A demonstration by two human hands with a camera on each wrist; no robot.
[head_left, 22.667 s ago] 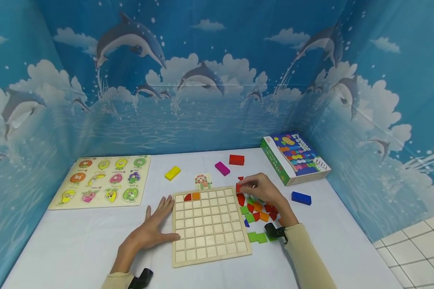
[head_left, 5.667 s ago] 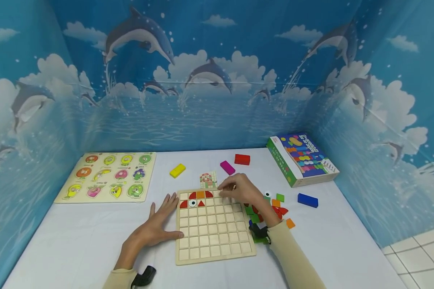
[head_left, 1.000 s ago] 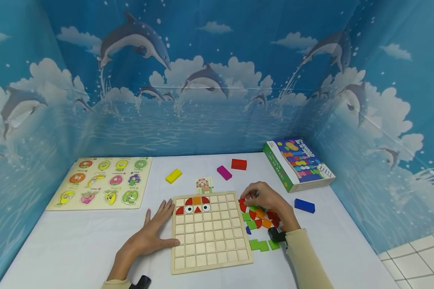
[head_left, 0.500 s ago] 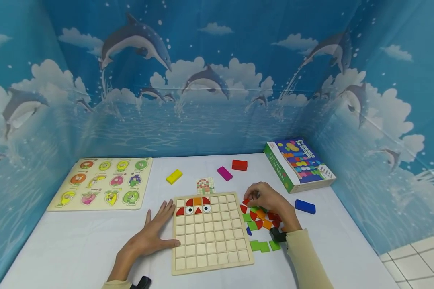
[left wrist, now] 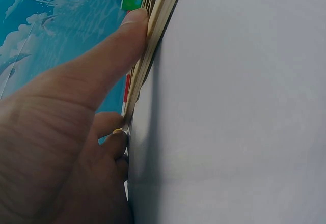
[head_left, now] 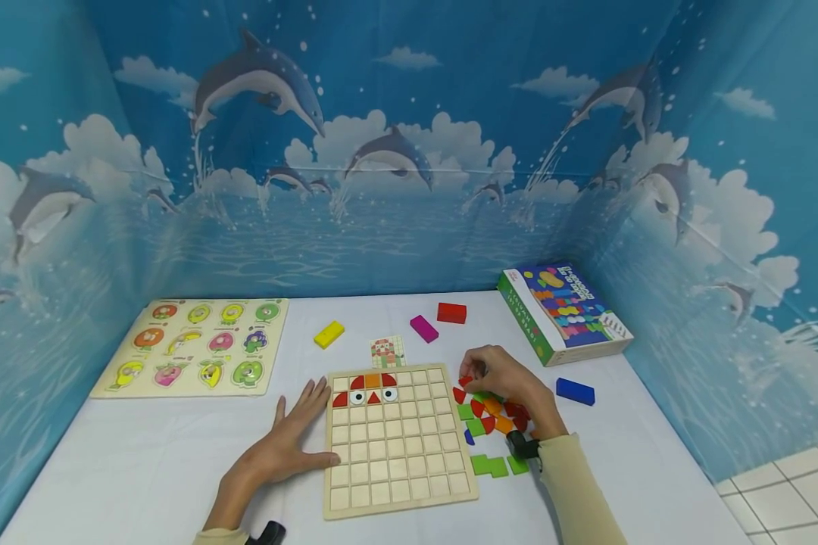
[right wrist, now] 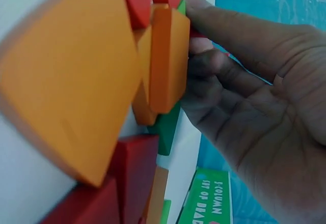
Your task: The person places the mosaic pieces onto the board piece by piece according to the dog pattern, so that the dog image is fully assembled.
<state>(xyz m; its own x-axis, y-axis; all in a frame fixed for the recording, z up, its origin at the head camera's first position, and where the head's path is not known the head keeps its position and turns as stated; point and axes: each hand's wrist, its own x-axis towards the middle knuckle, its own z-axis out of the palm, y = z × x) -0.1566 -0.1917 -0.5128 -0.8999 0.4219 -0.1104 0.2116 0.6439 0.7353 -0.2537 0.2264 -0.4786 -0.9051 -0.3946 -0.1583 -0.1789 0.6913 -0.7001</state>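
Observation:
The pale wooden grid board lies in front of me, with red quarter-rounds, an orange square, a red triangle and two round eye pieces in its upper left cells. My left hand rests along the board's left side, fingers spread and thumb on the edge. Off the board's upper right corner, my right hand pinches a small red piece between thumb and fingertips; its outline is partly hidden. Beneath that hand spreads a pile of red, orange and green pieces.
A small picture card lies behind the board. Yellow, magenta, red and blue blocks are scattered around. A fruit puzzle board sits at left, a game box at back right.
Since the earliest frame, the board has gained red quarter-rounds, a red triangle and two eye pieces. My right hand went from the board back to the pile and now pinches a red piece. Left hand stays.

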